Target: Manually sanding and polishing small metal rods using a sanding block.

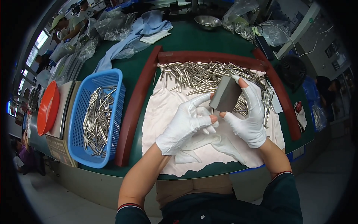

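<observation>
My right hand (250,115), in a white glove with bare fingertips, grips a dark grey rectangular block (226,94) between thumb and fingers, tilted above the cloth. On its left side my left hand (188,121), gloved the same way, has its index fingertip against the block's lower left edge. Its thumb and other fingers are curled just below; a thin dark stub shows between them, too small to name. Beneath both hands a pale pink cloth (156,123) covers the table, with a crumpled white cloth (223,147) on it. Beyond the block lies a wide heap of thin metal pins (197,74).
Dark red padded bars (136,112) frame the cloth on three sides. To the left stand a blue basket (118,97) of metal pins, a scale (67,112) and an orange-red dish (48,108). Farther back are a metal bowl (207,22), plastic bags and a light blue cloth (138,33); other people sit far left.
</observation>
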The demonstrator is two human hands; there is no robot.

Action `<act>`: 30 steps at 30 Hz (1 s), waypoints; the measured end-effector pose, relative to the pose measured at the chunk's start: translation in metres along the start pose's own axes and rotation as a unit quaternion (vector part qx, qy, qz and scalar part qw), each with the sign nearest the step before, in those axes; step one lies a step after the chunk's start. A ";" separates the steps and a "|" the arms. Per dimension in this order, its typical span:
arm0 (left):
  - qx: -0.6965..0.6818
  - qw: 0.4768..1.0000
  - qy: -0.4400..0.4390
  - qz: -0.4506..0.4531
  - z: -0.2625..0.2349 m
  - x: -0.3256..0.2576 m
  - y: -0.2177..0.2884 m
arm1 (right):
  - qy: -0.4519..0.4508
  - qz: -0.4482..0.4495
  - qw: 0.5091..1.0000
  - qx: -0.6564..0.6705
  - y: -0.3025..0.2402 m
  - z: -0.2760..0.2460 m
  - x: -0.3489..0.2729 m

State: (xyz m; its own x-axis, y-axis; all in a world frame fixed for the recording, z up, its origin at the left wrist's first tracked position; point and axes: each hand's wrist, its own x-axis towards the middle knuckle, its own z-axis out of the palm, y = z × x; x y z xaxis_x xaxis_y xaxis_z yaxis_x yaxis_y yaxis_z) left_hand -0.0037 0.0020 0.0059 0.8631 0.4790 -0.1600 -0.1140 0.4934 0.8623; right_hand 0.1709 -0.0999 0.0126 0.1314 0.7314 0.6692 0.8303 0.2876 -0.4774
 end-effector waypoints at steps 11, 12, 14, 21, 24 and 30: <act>-0.010 1.000 -0.017 -0.005 0.002 -0.002 0.004 | 0.027 -0.055 0.994 -0.093 -0.009 -0.001 0.001; -0.009 1.000 -0.015 0.001 0.003 -0.002 0.005 | 0.028 -0.054 0.994 -0.093 -0.009 -0.003 0.002; -0.011 1.000 -0.022 -0.008 -0.001 -0.001 0.002 | -0.024 -0.008 0.999 -0.026 -0.006 -0.006 0.004; -0.001 1.000 -0.018 -0.003 0.003 -0.005 0.007 | 0.008 -0.070 0.993 -0.094 -0.012 -0.006 0.005; 0.040 0.999 0.007 -0.015 -0.001 -0.003 0.004 | -0.012 -0.037 0.998 -0.058 -0.008 -0.004 0.004; 0.024 1.000 0.005 0.012 0.005 -0.004 0.007 | 0.028 -0.096 0.989 -0.106 -0.006 -0.002 0.002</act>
State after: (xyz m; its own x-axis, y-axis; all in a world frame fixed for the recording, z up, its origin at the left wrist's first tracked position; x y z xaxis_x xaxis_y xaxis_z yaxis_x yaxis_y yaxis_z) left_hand -0.0053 0.0004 0.0146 0.8551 0.4983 -0.1432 -0.1109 0.4457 0.8883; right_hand 0.1675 -0.1010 0.0179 -0.0148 0.6393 0.7688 0.9372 0.2767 -0.2121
